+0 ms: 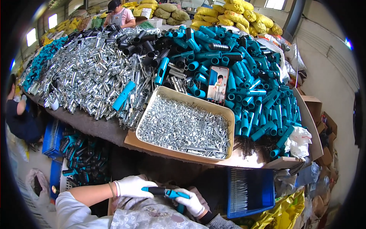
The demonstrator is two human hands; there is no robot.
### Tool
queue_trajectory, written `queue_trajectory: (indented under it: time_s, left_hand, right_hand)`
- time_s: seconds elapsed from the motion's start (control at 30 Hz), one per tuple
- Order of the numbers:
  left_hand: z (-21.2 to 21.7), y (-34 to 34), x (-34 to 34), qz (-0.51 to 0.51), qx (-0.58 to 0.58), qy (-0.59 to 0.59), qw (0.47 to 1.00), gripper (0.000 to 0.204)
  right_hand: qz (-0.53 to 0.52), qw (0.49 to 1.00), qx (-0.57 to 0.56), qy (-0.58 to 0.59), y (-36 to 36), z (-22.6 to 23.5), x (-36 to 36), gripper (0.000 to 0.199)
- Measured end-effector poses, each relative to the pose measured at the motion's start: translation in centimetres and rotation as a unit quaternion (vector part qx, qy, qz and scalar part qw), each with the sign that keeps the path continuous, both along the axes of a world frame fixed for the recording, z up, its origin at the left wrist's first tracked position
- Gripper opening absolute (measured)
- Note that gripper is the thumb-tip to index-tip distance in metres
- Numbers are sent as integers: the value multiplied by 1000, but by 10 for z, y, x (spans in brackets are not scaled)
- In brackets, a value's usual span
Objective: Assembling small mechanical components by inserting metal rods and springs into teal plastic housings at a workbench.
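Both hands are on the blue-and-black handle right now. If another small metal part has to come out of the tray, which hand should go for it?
Probably the left hand. It only rests over the handle's black end and lies open toward the tray; the right hand wraps the blue end, supporting it.

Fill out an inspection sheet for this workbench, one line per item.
Surface: dark table, almost wholly covered with heaped parts.
Job's things: blue and black handle piece, held over the lap between both hands.
Clutter: metal tray of small silver pins; pile of silver tubes; heap of teal sleeves with black ones behind; phone propped upright against the heap; white gloves at the table's right end.
Hands: left hand and right hand, both in white gloves, gripping the handle piece.
Cables: nothing seen.
Surroundings: blue crate of pins by the knees; yellow sacks behind; other people at the table.
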State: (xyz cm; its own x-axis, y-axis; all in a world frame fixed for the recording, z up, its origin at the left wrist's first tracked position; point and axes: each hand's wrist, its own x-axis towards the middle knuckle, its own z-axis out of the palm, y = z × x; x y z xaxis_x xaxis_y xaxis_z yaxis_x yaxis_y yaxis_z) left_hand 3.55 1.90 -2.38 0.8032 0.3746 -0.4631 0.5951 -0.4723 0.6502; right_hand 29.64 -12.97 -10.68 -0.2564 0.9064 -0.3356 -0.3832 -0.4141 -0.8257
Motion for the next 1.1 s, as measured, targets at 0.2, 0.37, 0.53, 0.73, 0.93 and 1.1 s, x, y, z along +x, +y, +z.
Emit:
queue_trajectory:
  time_s: [0.2,0.37,0.53,0.73,0.93,1.1]
  left_hand:
    - [21,10,-1,-94,-82,-68,990,48]
    - [-4,15,-24,34,-278,-39,959,53]
    - [-5,8,-28,11,-463,-28,886,54]
    - [28,3,-21,-71,2,-163,984,48]
    - [26,6,-24,71,297,-141,942,46]
    - [44,-15,-22,-44,172,-180,967,27]
  right_hand:
    - [172,916,214,-292,29,52,13,41]
    - [129,512,616,-585,44,102,-1,36]
    - [195,423,737,-490,56,114,2,41]
    - [175,918,199,-293,42,99,3,44]
    - [-44,979,197,-43,53,130,0,69]
    - [-188,954,227,-48,56,115,5,52]
